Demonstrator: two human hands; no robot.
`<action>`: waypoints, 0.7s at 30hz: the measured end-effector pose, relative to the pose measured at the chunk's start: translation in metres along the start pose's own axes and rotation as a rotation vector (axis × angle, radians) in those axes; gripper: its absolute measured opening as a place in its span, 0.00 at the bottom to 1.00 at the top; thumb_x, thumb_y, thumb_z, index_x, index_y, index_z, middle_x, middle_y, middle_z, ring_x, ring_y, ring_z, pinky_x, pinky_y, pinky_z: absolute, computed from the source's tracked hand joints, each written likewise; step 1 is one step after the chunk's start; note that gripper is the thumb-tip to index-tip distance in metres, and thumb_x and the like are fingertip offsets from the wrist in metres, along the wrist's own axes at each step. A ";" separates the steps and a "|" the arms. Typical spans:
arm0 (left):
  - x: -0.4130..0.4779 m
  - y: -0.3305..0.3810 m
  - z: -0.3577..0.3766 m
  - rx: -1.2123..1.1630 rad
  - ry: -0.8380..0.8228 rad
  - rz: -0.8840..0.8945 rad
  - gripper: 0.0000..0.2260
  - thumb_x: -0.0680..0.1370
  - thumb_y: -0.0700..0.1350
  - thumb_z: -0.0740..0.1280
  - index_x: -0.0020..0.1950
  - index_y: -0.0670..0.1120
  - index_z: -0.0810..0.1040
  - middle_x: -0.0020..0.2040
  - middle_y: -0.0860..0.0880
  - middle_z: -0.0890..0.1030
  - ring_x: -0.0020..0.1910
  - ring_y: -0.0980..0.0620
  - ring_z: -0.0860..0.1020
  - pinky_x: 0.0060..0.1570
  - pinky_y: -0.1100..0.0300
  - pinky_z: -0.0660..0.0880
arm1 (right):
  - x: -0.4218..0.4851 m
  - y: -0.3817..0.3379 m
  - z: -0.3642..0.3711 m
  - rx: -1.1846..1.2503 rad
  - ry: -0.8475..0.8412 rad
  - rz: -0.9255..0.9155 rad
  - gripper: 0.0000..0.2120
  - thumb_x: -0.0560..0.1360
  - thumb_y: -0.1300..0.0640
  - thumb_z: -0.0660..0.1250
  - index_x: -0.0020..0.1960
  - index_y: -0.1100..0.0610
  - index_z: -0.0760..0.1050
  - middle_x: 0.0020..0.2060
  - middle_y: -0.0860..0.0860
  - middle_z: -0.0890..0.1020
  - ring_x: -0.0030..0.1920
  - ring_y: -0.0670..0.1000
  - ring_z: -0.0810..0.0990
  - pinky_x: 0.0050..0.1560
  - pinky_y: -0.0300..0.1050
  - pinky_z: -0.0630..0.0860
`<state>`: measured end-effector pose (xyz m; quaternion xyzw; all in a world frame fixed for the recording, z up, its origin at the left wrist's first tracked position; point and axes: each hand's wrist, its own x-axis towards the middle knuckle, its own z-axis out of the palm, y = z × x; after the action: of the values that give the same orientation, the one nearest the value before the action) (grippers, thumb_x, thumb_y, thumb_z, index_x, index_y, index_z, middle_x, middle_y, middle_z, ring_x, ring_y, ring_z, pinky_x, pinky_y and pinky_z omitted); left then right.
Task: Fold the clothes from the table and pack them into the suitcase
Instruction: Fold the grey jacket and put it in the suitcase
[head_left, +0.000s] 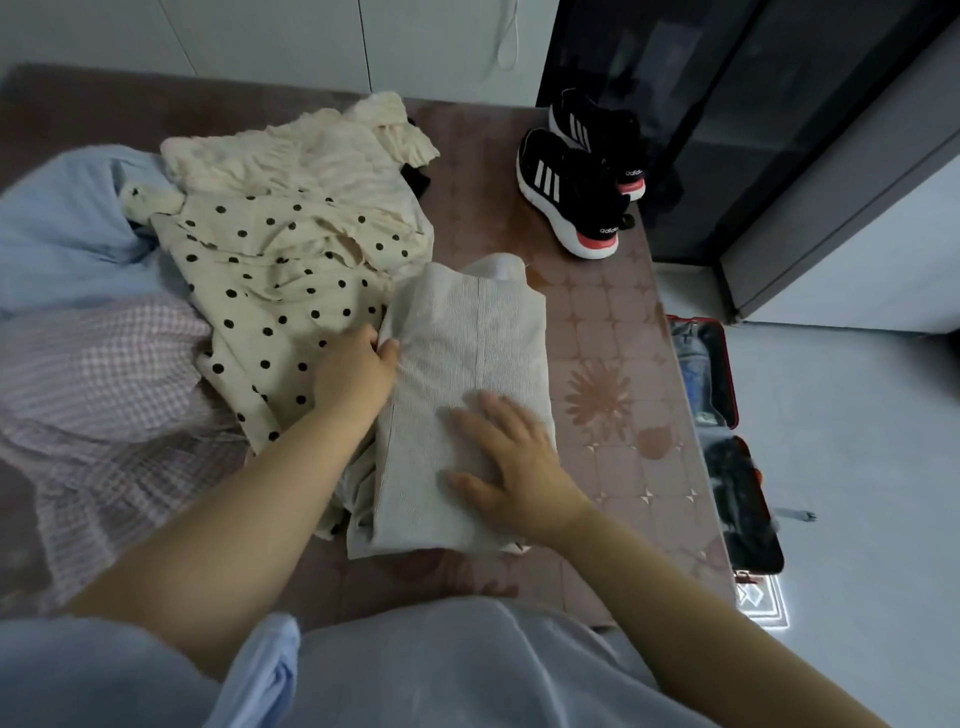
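striped cloth (467, 364): half folded, middle of tabletop (613, 332) | left hand (358, 369): pinches its edge at 9 o'clock | right hand (511, 462): flat, fingers spread, presses it down | feel: likely soft, light, floppy; hold both long edges | suitcase (728, 387): open on floor, 3 o'clock

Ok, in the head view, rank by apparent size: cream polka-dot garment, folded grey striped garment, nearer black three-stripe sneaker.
1. cream polka-dot garment
2. folded grey striped garment, close to it and nearer the camera, so unsure
3. nearer black three-stripe sneaker, smallest
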<state>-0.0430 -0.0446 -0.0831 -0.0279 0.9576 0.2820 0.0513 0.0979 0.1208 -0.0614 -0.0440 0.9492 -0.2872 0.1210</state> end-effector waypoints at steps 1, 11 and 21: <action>0.002 -0.002 -0.001 -0.075 0.000 -0.005 0.12 0.77 0.50 0.63 0.52 0.42 0.71 0.49 0.44 0.77 0.49 0.43 0.77 0.45 0.53 0.73 | -0.004 0.003 -0.004 0.076 0.126 0.076 0.32 0.73 0.38 0.59 0.73 0.47 0.57 0.74 0.51 0.55 0.74 0.54 0.51 0.73 0.51 0.48; 0.022 0.028 -0.022 -0.328 -0.429 -0.045 0.30 0.79 0.55 0.58 0.76 0.46 0.51 0.74 0.47 0.61 0.71 0.46 0.63 0.63 0.56 0.61 | -0.051 0.024 0.014 1.132 0.037 0.775 0.34 0.56 0.48 0.80 0.58 0.59 0.73 0.50 0.52 0.83 0.48 0.51 0.83 0.43 0.43 0.80; 0.005 0.050 0.024 -0.555 -0.331 -0.332 0.42 0.69 0.60 0.71 0.73 0.39 0.58 0.71 0.44 0.67 0.67 0.46 0.69 0.55 0.60 0.66 | -0.059 0.062 -0.033 1.429 0.639 0.913 0.19 0.66 0.54 0.74 0.52 0.61 0.76 0.48 0.55 0.82 0.51 0.56 0.81 0.50 0.47 0.78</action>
<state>-0.0503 0.0103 -0.0774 -0.1498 0.8058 0.5198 0.2410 0.1455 0.1993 -0.0571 0.5040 0.4582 -0.7306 -0.0476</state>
